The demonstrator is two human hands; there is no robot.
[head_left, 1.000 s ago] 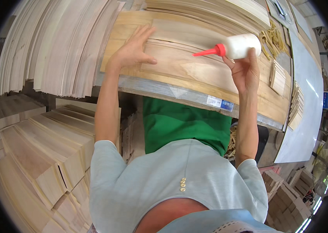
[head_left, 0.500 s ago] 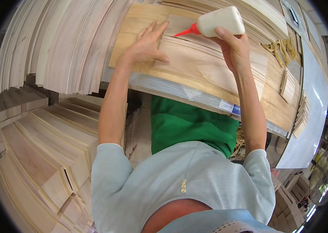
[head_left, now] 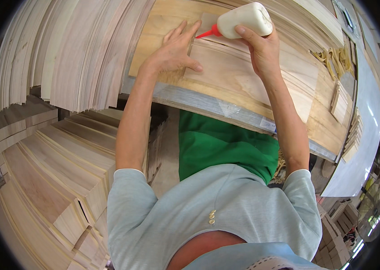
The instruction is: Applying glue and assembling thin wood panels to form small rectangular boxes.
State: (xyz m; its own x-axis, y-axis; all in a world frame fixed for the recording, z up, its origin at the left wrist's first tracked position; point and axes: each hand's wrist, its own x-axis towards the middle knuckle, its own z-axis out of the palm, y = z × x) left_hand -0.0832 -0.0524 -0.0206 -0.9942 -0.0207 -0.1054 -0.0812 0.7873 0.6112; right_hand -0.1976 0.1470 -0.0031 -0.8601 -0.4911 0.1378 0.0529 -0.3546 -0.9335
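Note:
My right hand [head_left: 263,47] is wrapped round a white squeeze bottle [head_left: 244,20] with a red pointed nozzle. The bottle lies tilted, its tip pointing left and down at the end of a groove in a pale wooden panel [head_left: 226,65]. Whether the tip touches the wood I cannot tell. My left hand [head_left: 176,50] lies with fingers spread over the panel's left end, thumb apart and resting on its face. Beneath the panel is a yellowish wooden board [head_left: 147,58] on the workbench. Part of the panel is hidden by my right forearm.
Tall stacks of thin boards [head_left: 77,49] stand at the left, with stacked wooden boxes [head_left: 50,171] below them. Rubber bands [head_left: 334,60] and small wood strips [head_left: 341,102] lie at the bench's right. A grey sheet-topped surface [head_left: 364,112] adjoins there.
My right hand has moved left and slightly up with the bottle, bringing the nozzle tip close to my left fingers. The left hand has shifted slightly right in the picture, still spread.

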